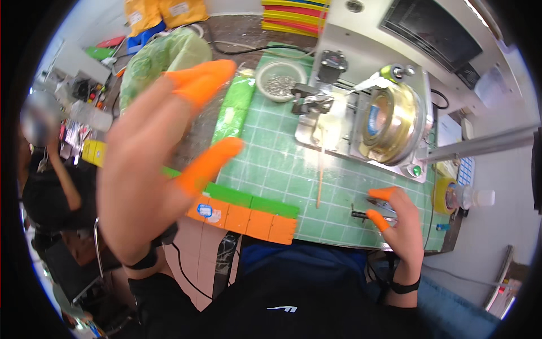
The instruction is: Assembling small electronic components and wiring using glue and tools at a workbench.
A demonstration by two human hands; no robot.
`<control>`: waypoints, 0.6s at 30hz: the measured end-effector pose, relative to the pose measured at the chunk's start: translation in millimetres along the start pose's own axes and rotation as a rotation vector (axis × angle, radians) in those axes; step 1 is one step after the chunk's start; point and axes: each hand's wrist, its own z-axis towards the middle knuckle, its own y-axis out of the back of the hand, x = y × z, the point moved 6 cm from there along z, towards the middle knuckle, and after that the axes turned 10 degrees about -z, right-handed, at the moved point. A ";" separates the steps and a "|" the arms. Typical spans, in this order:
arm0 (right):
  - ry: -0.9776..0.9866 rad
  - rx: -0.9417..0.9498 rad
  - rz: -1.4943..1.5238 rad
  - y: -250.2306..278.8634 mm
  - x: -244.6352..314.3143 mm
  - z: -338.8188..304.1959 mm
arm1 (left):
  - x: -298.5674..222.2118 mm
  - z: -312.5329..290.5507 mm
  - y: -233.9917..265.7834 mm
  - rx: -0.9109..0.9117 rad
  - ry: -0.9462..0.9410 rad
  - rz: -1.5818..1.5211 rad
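My left hand (147, 147) is raised close to the view on the left, slightly blurred. Orange finger covers sit on its fingertips; the thumb and fingers are spread, with nothing between them. Low on the right, my right hand (403, 220) hovers over the green gridded cutting mat (276, 169). Its orange-covered thumb and forefinger stand apart around a small, dark, metallic tool (361, 214). Whether the fingers touch this tool cannot be seen. A thin wooden stick (320, 175) lies on the mat in front of a metal machine base (339, 146).
A bowl of small metal pieces (279, 82) stands beside a green packet (234, 107). The machine carries a large tape roll (389, 121). A lined bin (164, 62) is at far left. An orange-green strip (243, 217) edges the mat; yellow tape (445, 195) stands at right.
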 end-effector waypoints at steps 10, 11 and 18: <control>-0.051 -0.137 1.131 -58.8 84.6 94.6 | 15.8 62.2 -149.0 -0.077 -0.168 0.032; -0.100 -0.254 1.164 -68.6 78.3 106.8 | 14.6 63.2 -151.4 -0.073 -0.173 0.025; -0.097 -0.528 1.151 -72.3 66.0 133.6 | 11.4 63.3 -153.0 -0.121 -0.182 -0.024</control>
